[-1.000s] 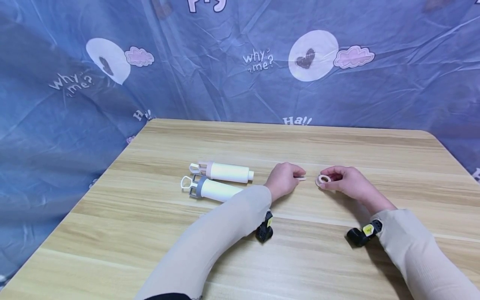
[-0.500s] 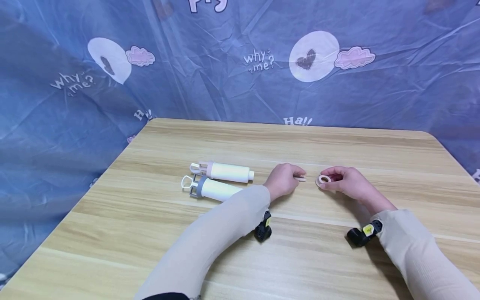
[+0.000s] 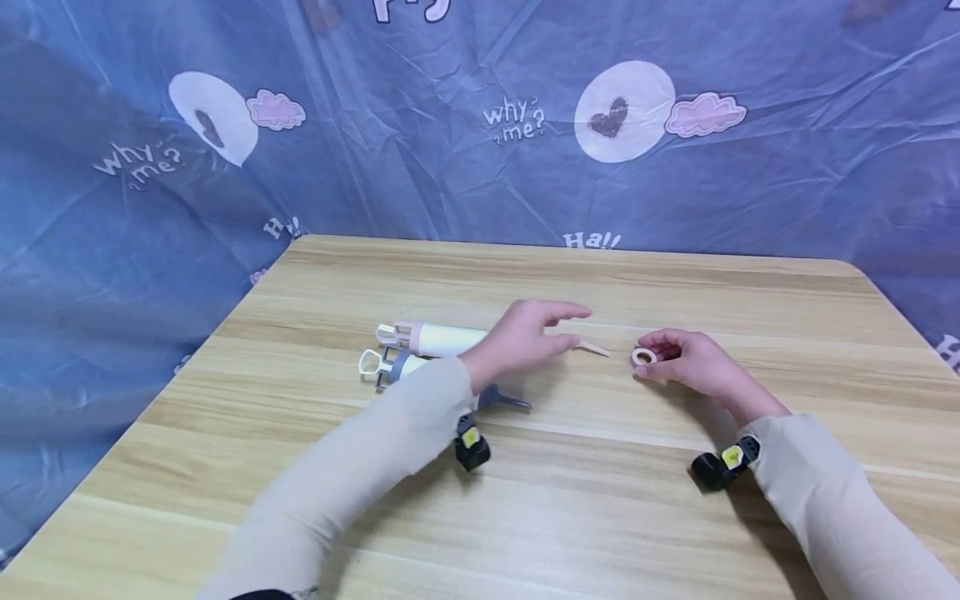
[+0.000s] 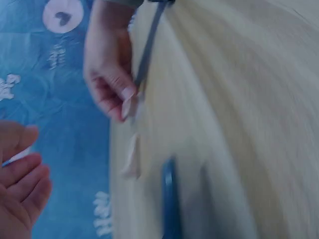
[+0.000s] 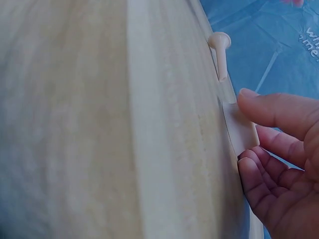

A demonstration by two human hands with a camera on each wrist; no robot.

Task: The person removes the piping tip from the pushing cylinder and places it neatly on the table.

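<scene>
My left hand (image 3: 525, 340) hovers over the table with thumb and fingers apart, holding nothing. Just beyond its thumb lies a thin pale pink nozzle (image 3: 594, 347), its flared base showing in the right wrist view (image 5: 219, 40). My right hand (image 3: 693, 371) pinches a small pale ring-shaped collar (image 3: 642, 357) between thumb and fingers, at the tabletop. Under and beside my left forearm lie two white syringe-like tubes with loop handles. One has a pink collar (image 3: 450, 339); the other has a grey-blue collar (image 3: 400, 367) and a dark grey-blue nozzle (image 3: 504, 398). My left hand and sleeve partly cover both.
The wooden table (image 3: 600, 517) ends at the back against a blue printed curtain (image 3: 450, 167), which also hangs at the left. A black wrist camera (image 3: 472, 446) sits under each forearm, close to the tabletop.
My left hand has let go of the pink nozzle, risen and moved left, with its fingers spread. The grey-blue nozzle has come into sight. My right hand stays in place with the collar.
</scene>
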